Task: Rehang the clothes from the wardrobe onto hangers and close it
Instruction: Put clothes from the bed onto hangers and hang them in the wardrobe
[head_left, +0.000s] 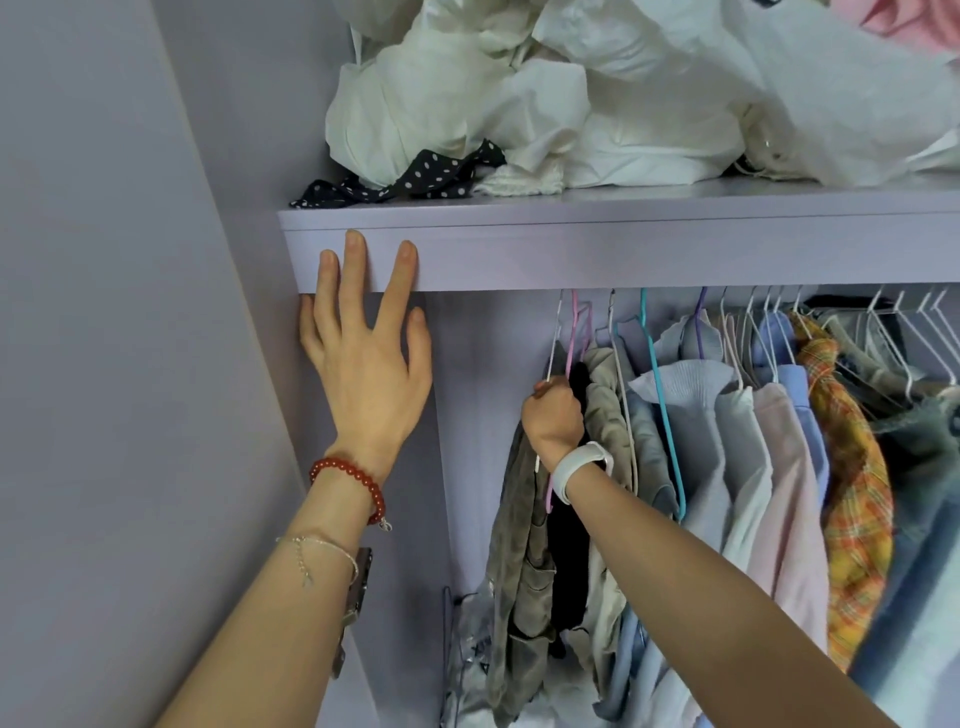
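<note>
Inside the lilac wardrobe, my right hand (553, 415) is shut on the shoulder of a pink hanger (571, 343) that hangs at the left end of the row, with a grey-brown garment (519, 561) and something black draped from it. My left hand (363, 343) rests flat, fingers spread, against the front edge of the shelf (623, 254). To the right hang several shirts (753, 467) on wire and coloured hangers, then a yellow plaid garment (852, 493). The rail itself is hidden behind the shelf edge.
A heap of white bags and cloth (571, 93) and a black polka-dot strip (395, 184) lie on the shelf. The wardrobe's side panel (156, 364) stands at the left. Crumpled plastic and clothes (467, 649) lie at the bottom. Several bare white hangers (924, 332) hang far right.
</note>
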